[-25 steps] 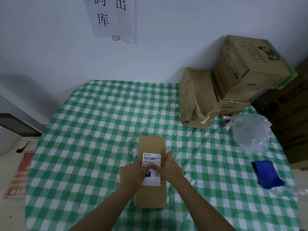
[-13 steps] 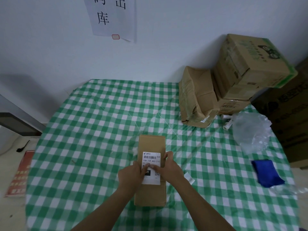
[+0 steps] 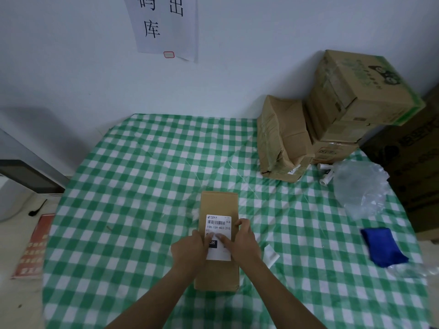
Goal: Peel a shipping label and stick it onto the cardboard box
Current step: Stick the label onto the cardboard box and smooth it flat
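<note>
A flat brown cardboard box (image 3: 219, 203) lies lengthwise on the green checked tablecloth (image 3: 142, 186). A white shipping label (image 3: 218, 224) with a barcode lies flat on the box's top. My left hand (image 3: 190, 249) rests at the box's left edge with its thumb pressed on the label's middle. My right hand (image 3: 243, 243) presses fingertips on the label from the right, its thumb at the box's right edge. The lower middle of the label is hidden under both hands.
A white backing strip (image 3: 270, 256) lies just right of my right wrist. A blue cloth (image 3: 382, 246) and a clear plastic bag (image 3: 361, 188) lie at the right. Stacked cardboard boxes (image 3: 332, 124) fill the back right corner. A red booklet (image 3: 33, 245) lies off the cloth at left.
Both hands stay on the label; their fingertips have shifted only slightly along it. The box has not moved.
</note>
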